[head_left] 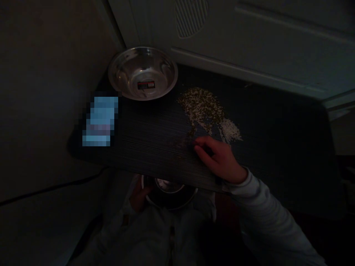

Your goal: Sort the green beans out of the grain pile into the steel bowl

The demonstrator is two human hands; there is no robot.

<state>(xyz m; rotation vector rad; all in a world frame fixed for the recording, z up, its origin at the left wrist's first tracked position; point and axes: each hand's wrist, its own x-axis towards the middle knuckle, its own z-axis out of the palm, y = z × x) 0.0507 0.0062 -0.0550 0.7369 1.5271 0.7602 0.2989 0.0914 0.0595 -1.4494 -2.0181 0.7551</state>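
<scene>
My right hand (219, 157) hovers at the near side of the dark table (144, 129). Its thumb and fingertips are pressed together, and whatever lies between them is too small and dark to make out. Just beyond it spreads a heap of mixed grains (202, 105), greenish and whitish, with a paler patch of rice-like grains (231, 130) at its right. Below the table's front edge, my left hand (138, 194) grips the left rim of a dark bowl with a pale edge (169, 203) on my lap. A shiny metal dish (170, 186) shows inside it, partly hidden by the tabletop.
A large steel basin (142, 74) with a dark label inside stands at the back left. In front of it lies a lit, blurred phone (100, 122). A pale panel with a vent (191, 16) rises behind the table. A cable (55, 188) runs at left. The room is dim.
</scene>
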